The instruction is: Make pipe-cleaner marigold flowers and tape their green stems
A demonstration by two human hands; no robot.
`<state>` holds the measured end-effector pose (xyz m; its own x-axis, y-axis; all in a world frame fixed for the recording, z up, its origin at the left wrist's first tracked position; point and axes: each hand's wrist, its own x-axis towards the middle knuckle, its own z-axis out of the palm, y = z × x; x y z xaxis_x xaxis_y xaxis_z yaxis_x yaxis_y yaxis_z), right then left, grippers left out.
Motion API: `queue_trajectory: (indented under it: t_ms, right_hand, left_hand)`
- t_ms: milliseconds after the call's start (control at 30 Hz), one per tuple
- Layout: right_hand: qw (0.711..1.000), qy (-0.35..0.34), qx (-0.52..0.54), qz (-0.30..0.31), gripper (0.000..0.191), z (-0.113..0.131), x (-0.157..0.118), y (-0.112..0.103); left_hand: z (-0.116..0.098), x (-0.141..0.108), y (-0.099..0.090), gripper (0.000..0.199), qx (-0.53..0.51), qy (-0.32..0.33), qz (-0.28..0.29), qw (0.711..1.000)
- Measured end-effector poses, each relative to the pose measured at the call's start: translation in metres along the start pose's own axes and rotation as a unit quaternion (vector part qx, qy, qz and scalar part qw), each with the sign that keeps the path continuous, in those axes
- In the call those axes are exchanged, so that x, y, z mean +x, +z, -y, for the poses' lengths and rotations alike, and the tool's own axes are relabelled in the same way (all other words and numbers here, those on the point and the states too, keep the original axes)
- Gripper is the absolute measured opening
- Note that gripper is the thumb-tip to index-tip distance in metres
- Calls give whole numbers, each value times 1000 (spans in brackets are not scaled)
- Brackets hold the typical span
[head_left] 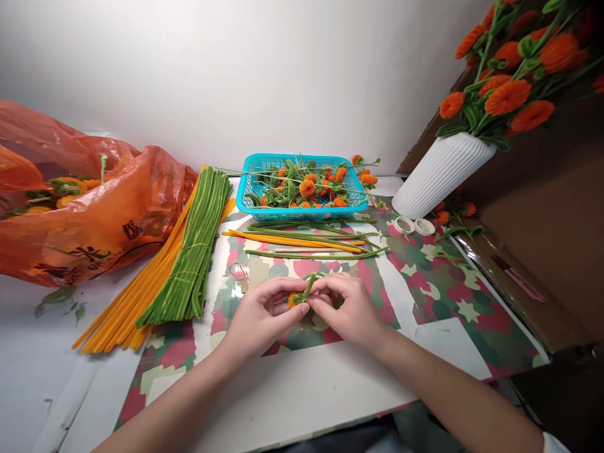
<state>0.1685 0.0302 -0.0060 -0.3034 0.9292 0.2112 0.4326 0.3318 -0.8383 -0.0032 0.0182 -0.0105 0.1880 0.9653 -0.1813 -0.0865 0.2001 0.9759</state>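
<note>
Both of my hands meet over the middle of the table. Between the finger and thumb of my left hand (264, 314) is a small pipe-cleaner flower (293, 299), yellow-orange with green at its base. A short green pipe cleaner (309, 285) sticks up from it. My right hand (349, 308) pinches the green part from the other side, its fingertips close to the left thumb. The fingers partly hide the flower. Just beyond the hands lie loose yellow pipe cleaners (292, 241) and green pipe cleaners (316, 255).
A blue basket (302, 215) of orange flowers and green leaves stands at the back. At left are a green bundle (189, 251), a yellow bundle (117, 302) and an orange plastic bag (94, 220). A white vase (441, 173) with orange flowers and tape rolls (423, 227) are at right.
</note>
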Motion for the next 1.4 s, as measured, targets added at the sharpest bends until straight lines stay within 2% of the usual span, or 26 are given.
queue_trajectory:
  t_ms: [333,700,867,1000,1233,1400]
  right_hand:
    - [1000,-5,-14,-25,7,0,-1,3]
    - [1000,-18,-19,-17,8,-1,-2,5]
    - [999,-28,-16,-10,5,-1,-2,1]
    - [999,-44,-21,-8,10,-1,-1,0]
    - [998,-52,-34,-17,12,-1,0,0]
    - [998,-51,-34,-10,11,0,-1,1]
  left_hand:
    - [2,-5,3,19,105,70,-29,992]
    - [-2,-7,6,15,71,35,-8,997]
    - [-3,-6,6,16,78,30,-45,996]
    - [-4,-5,5,12,90,39,-69,993]
    - [2,-5,5,13,68,43,-60,995]
    - [2,-3,5,8,91,62,-59,992]
